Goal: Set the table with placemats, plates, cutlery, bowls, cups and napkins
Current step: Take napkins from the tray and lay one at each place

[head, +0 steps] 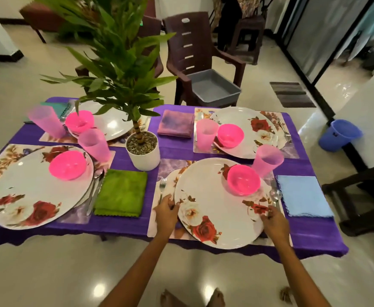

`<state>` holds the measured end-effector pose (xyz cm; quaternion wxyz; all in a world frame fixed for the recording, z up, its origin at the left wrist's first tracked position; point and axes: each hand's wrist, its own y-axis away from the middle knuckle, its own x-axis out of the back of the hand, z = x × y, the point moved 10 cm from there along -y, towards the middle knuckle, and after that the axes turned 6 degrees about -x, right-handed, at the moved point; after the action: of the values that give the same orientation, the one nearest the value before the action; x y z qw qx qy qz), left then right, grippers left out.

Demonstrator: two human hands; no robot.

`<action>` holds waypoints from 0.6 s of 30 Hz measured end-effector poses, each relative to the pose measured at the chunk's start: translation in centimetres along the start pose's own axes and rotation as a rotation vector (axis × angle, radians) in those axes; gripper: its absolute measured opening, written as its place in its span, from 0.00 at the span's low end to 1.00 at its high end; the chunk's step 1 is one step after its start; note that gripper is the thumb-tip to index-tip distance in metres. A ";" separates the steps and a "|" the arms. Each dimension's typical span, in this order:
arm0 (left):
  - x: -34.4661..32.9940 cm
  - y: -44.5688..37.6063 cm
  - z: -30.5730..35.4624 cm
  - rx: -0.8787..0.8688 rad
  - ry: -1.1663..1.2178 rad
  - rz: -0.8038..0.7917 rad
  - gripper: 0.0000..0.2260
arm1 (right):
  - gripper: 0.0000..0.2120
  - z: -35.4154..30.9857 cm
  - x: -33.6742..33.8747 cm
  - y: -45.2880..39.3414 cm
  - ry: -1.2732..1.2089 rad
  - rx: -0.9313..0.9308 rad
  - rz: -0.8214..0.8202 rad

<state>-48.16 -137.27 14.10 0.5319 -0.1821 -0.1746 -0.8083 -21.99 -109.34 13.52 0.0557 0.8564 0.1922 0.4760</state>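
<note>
A white rose-patterned plate (212, 196) lies on a floral placemat (157, 228) at the near right of the purple-clothed table (124, 227). My left hand (167, 212) grips the plate's left rim and my right hand (274, 220) grips its right rim. A pink bowl (243, 179) sits on the plate's far side. A fork (162, 187) lies left of the plate and a spoon (275, 196) right of it. A pink cup (268, 159) stands behind, and a blue napkin (304, 196) lies at the right.
Three other settings with plates, pink bowls and cups fill the table, with a green napkin (121, 192) and a purple napkin (176, 124). A potted plant (142, 150) stands mid-table. A chair holds a grey tub (212, 88); a blue bucket (339, 135) and dark stool (363, 196) stand right.
</note>
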 end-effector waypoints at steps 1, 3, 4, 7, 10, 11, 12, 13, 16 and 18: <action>0.1 0.1 -0.2 0.021 0.026 0.001 0.11 | 0.13 -0.4 -0.1 0.1 -0.006 0.004 -0.008; 0.6 0.5 -0.5 0.032 0.061 0.019 0.12 | 0.13 -1.2 -0.5 0.3 -0.018 0.012 -0.029; 0.9 0.7 -0.6 0.029 0.066 0.022 0.12 | 0.14 -1.5 -0.7 0.2 -0.014 0.011 -0.030; 1.6 0.9 -0.8 0.058 0.056 0.008 0.13 | 0.17 -2.0 -1.1 -0.1 0.003 -0.017 -0.035; 1.6 0.9 -0.9 0.065 0.040 -0.022 0.14 | 0.16 -1.8 -1.6 -0.3 -0.001 -0.055 -0.051; 1.7 0.8 -0.9 0.065 0.041 -0.023 0.14 | 0.15 -1.8 -1.7 -0.3 -0.001 -0.065 -0.053; 1.6 0.8 -0.9 0.064 0.043 -0.025 0.14 | 0.15 -1.8 -1.7 -0.3 -0.003 -0.076 -0.052; 1.6 0.8 -1.0 0.066 0.042 -0.028 0.14 | 0.15 -1.8 -1.7 -0.4 -0.008 -0.087 -0.049; 1.4 0.6 -1.2 0.068 0.018 -0.054 0.14 | 0.13 -2.0 -1.7 -0.7 -0.029 -0.101 -0.038; 1.4 0.5 -1.3 0.050 -0.001 -0.056 0.14 | 0.13 -2.0 -1.7 -0.7 -0.018 -0.098 -0.034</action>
<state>-48.31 -139.15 13.71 0.5134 -0.1644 -0.2000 -0.8182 -24.66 -109.57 13.06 0.1073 0.8534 0.1826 0.4763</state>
